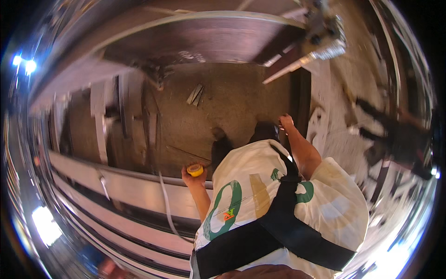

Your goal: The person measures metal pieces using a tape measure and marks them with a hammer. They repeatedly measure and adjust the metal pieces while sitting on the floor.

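Observation:
My left hand (192, 179) is closed round a small, rounded yellow tape measure (195, 170), held beside my body above the edge of the long steel beams. My right hand (286, 123) hangs low on the other side, near my dark trouser leg. Its fingers are curled in, and blur hides what they hold, if anything. On the brown floor ahead of my feet lie short flat metal pieces (195, 95), touching neither hand.
A large steel beam (195, 39) spans the far side, with a metal bracket (320, 39) at its right end. Long parallel beams (125, 186) run along the left. A pale hose or strap (166, 202) hangs over them. Another person (399, 135) is blurred at far right.

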`<move>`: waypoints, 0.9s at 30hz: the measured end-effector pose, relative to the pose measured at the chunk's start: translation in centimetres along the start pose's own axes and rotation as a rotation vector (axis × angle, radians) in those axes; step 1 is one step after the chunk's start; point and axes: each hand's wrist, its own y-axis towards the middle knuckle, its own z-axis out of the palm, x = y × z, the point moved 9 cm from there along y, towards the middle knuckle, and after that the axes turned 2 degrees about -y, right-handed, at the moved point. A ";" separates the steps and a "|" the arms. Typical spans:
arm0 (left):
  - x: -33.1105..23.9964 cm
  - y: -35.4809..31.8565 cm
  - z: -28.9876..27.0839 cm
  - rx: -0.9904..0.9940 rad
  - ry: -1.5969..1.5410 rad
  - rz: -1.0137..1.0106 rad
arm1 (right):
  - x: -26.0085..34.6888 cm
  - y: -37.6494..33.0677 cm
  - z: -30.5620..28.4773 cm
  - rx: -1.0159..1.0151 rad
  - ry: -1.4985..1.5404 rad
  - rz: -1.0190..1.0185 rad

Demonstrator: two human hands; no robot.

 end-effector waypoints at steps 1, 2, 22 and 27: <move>-1.6 1.2 0.0 -0.021 0.136 -0.024 | -3.1 0.1 -0.2 -0.002 0.034 0.026; -2.9 2.8 -1.6 -0.046 0.254 -0.036 | -5.9 -1.1 -0.5 -0.034 -0.063 -0.006; 7.2 7.0 7.3 0.052 1.933 -0.054 | -33.4 -0.2 -18.6 -0.559 -0.013 0.301; 19.0 2.5 9.9 0.260 2.245 0.129 | -36.5 6.0 -22.2 -0.717 -0.421 0.155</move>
